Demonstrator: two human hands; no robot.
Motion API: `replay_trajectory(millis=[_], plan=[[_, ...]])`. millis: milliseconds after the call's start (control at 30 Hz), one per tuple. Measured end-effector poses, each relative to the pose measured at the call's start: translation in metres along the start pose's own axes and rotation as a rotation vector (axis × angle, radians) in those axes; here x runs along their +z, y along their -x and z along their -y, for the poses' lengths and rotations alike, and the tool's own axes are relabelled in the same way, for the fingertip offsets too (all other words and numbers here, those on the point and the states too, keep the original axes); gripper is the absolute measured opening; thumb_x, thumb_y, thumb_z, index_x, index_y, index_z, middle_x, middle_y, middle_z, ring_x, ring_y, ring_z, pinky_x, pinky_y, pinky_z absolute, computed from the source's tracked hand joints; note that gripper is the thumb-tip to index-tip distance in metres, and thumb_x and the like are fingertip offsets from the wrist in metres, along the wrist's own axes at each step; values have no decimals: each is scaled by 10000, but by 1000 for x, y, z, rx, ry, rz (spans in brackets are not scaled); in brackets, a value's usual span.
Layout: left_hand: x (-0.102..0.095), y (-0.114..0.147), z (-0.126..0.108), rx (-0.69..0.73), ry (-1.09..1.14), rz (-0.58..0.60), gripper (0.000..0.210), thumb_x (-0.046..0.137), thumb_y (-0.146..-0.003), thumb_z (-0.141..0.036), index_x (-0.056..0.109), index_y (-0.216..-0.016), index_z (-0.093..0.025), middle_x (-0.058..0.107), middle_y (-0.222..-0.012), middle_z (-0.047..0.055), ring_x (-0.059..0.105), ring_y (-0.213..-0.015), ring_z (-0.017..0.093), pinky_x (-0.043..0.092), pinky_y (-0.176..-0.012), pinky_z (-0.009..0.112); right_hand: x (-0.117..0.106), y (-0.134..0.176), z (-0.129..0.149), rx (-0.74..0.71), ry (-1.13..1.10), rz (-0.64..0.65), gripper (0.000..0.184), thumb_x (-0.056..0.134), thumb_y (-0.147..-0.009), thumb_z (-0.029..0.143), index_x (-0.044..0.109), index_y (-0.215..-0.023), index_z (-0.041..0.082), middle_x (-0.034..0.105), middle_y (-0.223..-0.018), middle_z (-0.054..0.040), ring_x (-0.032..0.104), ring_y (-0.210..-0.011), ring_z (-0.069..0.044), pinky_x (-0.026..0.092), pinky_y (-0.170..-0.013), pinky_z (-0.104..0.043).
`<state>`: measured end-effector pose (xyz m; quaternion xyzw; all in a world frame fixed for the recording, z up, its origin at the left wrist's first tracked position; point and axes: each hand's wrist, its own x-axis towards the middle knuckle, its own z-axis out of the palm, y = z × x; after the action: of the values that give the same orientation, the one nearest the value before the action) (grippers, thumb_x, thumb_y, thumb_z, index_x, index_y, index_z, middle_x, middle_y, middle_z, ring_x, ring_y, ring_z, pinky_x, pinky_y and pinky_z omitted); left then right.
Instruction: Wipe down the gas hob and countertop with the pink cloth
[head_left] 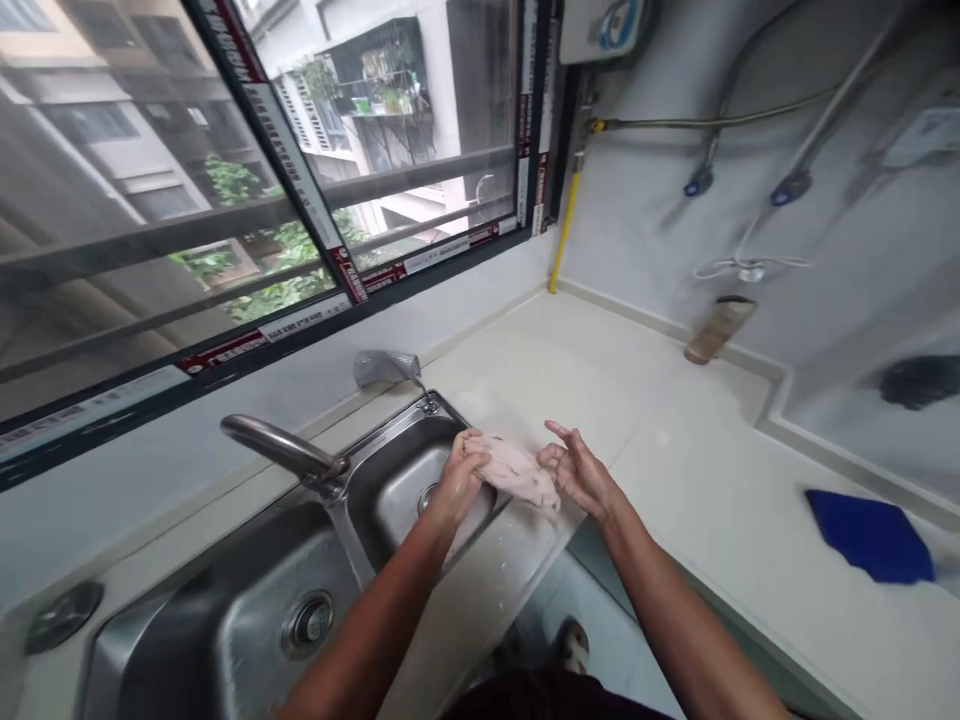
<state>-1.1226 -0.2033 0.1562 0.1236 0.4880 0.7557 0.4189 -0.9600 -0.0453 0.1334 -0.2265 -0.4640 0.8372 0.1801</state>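
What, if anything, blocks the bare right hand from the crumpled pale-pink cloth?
Nothing visible. The bare right hand is right at one end of the crumpled pale-pink cloth; contact is unclear. The bare left hand grips the opposite end.

The cloth (516,472) is pale pink, the sink (251,620) silver, the counter (592,365) cream; the window tape (439,257) has red and white blocks.

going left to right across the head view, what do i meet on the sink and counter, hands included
Round metal disc, faucet, left hand, pale pink cloth, right hand, brown cylinder, flat blue thing.
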Motion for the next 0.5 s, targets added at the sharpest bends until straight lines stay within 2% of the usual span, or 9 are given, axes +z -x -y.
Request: replay_trajectory(millis=[33,100,167,200,333,433,500], plan=[[10,1,3,-3,-4,64,569,790,-606,-167,534,-1107,-251,719,-1126,15,686,-982,180,539,-846,289,-5,8,1,-10,17,-33,711,708,-792,825,634,-1273,307,740,-921,-29,710,-947,-236,557,-817,-335],[31,5,10,-36,-5,181,595,783,-605,-164,537,-1138,-259,711,-1235,33,676,-1061,196,524,-920,321,-13,26,3,-9,129,18,733,805,-745,765,640,-1265,275,737,-1004,-30,690,-970,-222,538,-867,-332],[51,8,18,-89,10,254,609,801,-618,-193,537,-1163,-262,710,-1228,36,673,-1082,207,517,-948,344,-23,48,9,-15,261,104,703,829,-749,724,661,-1207,218,731,-1074,-51,667,-1018,-224,511,-930,-340],[60,10,23,-116,13,272,619,819,-623,-209,540,-1172,-261,714,-1184,30,675,-1064,205,517,-940,341,-29,59,13,-30,314,108,686,823,-760,719,663,-1177,199,725,-1078,-54,657,-1022,-225,502,-933,-339],[95,15,44,-242,-54,329,639,930,-641,-288,579,-1172,-227,717,-1046,23,687,-976,190,526,-878,303,-58,110,32,-132,441,-99,703,895,-684,678,642,-1122,189,700,-1050,-30,627,-965,-213,492,-854,-310],[124,28,65,-364,-158,482,659,969,-664,-421,618,-1168,-181,733,-1097,80,705,-993,211,529,-868,300,-79,152,48,-177,318,-179,648,845,-736,697,639,-1101,203,707,-1034,-35,638,-961,-217,500,-868,-319],[146,41,80,-442,-226,600,741,972,-663,-486,616,-1233,-175,733,-1148,108,708,-1021,232,530,-882,316,-93,179,58,-190,181,-270,570,815,-763,698,630,-1006,216,696,-916,-19,639,-848,-196,507,-802,-307]])
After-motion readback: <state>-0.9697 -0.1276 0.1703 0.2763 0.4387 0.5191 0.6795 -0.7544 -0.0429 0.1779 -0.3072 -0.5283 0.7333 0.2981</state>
